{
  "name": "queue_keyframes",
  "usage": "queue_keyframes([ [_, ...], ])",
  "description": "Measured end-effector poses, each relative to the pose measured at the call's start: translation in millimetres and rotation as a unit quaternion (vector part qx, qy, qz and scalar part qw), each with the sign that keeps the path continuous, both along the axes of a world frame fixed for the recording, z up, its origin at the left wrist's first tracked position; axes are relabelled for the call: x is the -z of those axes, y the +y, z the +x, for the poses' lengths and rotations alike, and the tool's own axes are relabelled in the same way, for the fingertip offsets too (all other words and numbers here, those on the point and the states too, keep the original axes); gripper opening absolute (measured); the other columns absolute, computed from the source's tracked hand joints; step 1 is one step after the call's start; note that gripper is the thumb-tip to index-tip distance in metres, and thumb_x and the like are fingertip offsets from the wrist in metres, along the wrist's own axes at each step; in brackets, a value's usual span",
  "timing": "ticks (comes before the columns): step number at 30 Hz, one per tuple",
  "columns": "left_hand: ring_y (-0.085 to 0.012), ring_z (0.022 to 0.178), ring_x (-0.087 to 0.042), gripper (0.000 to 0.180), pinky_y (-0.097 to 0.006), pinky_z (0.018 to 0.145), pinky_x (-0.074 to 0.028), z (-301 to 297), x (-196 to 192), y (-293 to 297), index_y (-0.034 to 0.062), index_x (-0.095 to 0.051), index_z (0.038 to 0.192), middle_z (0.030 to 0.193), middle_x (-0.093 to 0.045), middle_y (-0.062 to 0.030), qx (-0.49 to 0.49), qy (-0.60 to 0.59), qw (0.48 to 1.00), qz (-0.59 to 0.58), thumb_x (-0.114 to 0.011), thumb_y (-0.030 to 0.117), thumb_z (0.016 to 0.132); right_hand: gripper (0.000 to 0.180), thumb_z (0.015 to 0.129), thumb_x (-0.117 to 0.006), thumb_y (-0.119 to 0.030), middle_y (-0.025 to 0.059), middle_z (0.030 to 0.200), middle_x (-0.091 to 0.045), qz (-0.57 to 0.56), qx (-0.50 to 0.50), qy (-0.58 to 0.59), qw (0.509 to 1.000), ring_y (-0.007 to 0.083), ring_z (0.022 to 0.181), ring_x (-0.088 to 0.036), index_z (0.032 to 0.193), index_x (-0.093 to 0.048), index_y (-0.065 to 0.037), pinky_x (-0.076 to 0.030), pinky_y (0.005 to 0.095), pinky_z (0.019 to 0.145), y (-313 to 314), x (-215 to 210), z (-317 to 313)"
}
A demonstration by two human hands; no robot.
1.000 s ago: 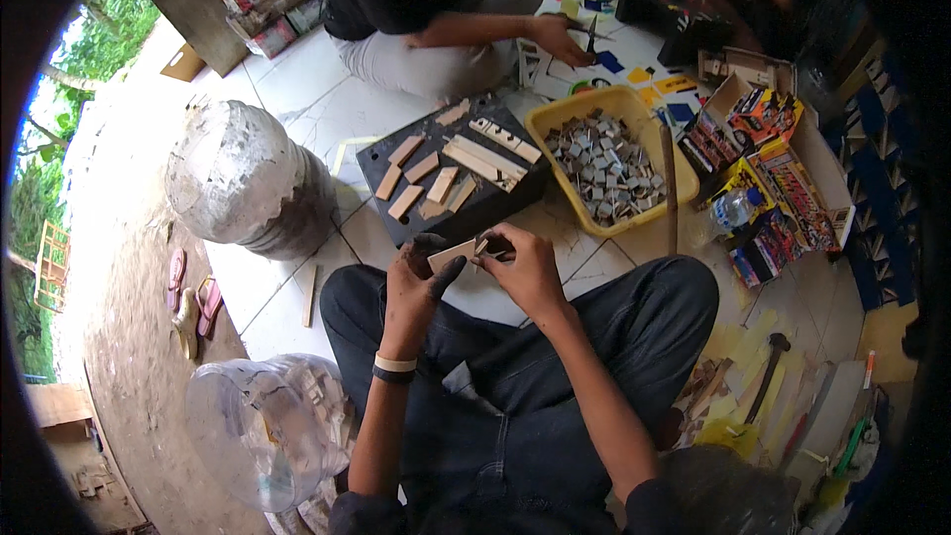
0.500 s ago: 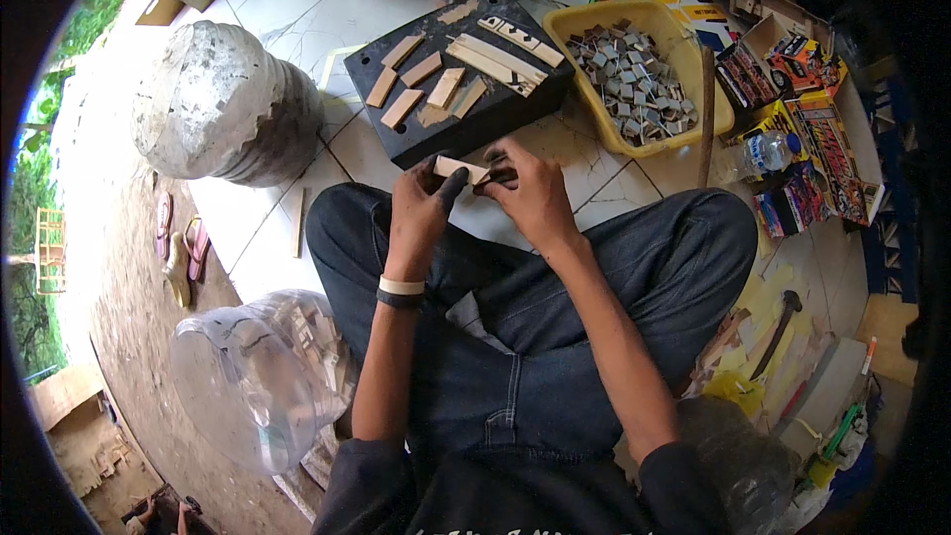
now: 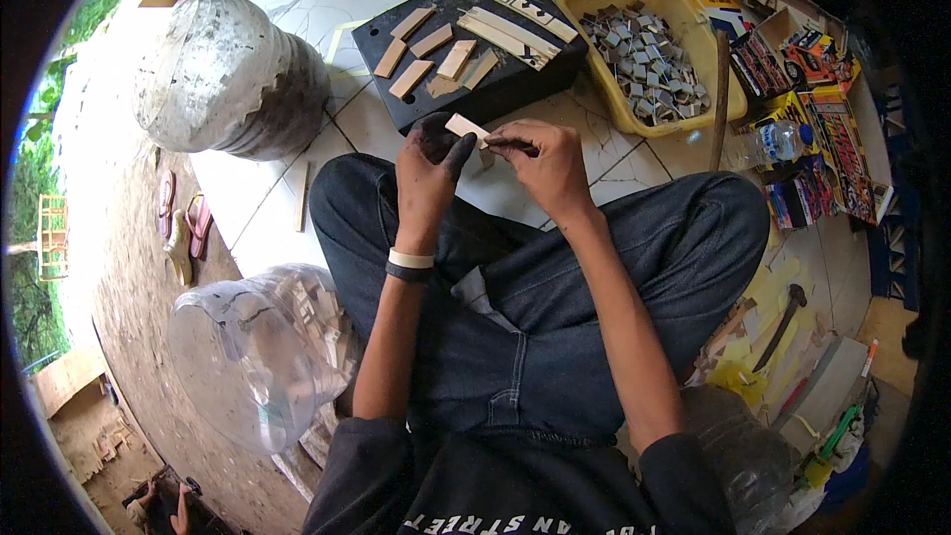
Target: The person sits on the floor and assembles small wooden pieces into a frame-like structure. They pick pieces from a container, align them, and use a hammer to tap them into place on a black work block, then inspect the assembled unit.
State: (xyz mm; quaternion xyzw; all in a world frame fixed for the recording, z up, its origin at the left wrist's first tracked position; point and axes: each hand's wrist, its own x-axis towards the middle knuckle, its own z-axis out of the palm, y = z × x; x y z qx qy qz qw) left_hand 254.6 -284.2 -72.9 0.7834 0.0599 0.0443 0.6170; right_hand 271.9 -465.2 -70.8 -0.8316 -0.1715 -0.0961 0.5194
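Note:
My left hand, with darkened fingertips, grips a small flat strip of pale wood between thumb and fingers. My right hand is closed in a pinch at the strip's right end; a small brownish piece hangs just below there, too blurred to name. Both hands are above my crossed legs, right in front of a black block. On that block lie several short wooden strips and longer pale strips, some with black markings.
A yellow plastic tub of small square-ended pieces stands right of the block, a wooden stick against it. Further right are a water bottle, printed boxes and a hammer. Large plastic containers stand left.
My right hand has come down slightly, its fingers now pinched at the strip's end. The strip tilts more steeply. The whole view has shifted a little.

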Motion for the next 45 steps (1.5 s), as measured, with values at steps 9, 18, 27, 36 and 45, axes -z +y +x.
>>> queue_keyframes([
  [9,-0.0151,0.093,-0.076,0.022,-0.028,0.086,-0.059,-24.7,12.7,-16.5,-0.0026,-0.078,0.112,0.104,-0.080,-0.0112,-0.035,-0.085,0.996,-0.001,-0.077,-0.002,0.090,0.015,0.085,-0.078,0.000,0.0135,0.096,-0.080,0.005,-0.007,0.036,0.999,0.0234,0.087,-0.078,0.099,-0.081,-0.001,-0.059,0.0332,0.077,-1.0,-3.2,2.0],
  [18,-0.0122,0.090,-0.074,0.019,-0.027,0.084,-0.058,-23.5,22.3,-14.8,-0.0027,-0.079,0.111,0.102,-0.081,-0.0099,-0.038,-0.112,0.993,0.006,-0.074,-0.003,0.092,0.014,0.088,-0.077,-0.002,0.0129,0.096,-0.081,0.005,0.001,0.054,0.999,0.0192,0.086,-0.077,0.101,-0.081,-0.001,-0.059,0.0311,0.078,-4.5,0.6,1.0],
  [27,-0.0124,0.091,-0.074,0.019,-0.026,0.084,-0.058,-22.9,21.3,-12.9,-0.0023,-0.079,0.112,0.104,-0.081,-0.0094,-0.033,-0.094,0.994,-0.041,-0.074,-0.003,0.093,0.016,0.088,-0.078,-0.006,0.0123,0.094,-0.081,0.000,-0.005,0.084,0.996,0.0171,0.084,-0.077,0.103,-0.080,0.001,-0.060,0.0307,0.075,-5.7,-1.7,-1.0],
  [36,-0.0151,0.099,-0.073,0.020,-0.028,0.091,-0.057,-22.9,25.3,-17.6,-0.0043,-0.078,0.113,0.111,-0.079,-0.0106,-0.049,-0.095,0.994,-0.036,-0.074,-0.002,0.093,0.014,0.083,-0.078,-0.005,0.0154,0.094,-0.078,-0.019,0.014,-0.035,0.999,0.0308,0.086,-0.077,0.097,-0.078,-0.001,-0.059,0.0388,0.077,0.5,-0.4,-5.0],
  [45,-0.0207,0.094,-0.077,0.021,-0.029,0.086,-0.060,-26.1,18.5,-34.5,0.0002,-0.080,0.105,0.105,-0.078,-0.0132,-0.111,-0.161,0.979,0.061,-0.078,-0.004,0.084,0.016,0.083,-0.076,0.001,0.0126,0.095,-0.076,-0.042,0.032,-0.075,0.996,0.0287,0.086,-0.076,0.098,-0.077,0.001,-0.060,0.0374,0.077,1.2,-0.5,-6.5],
])
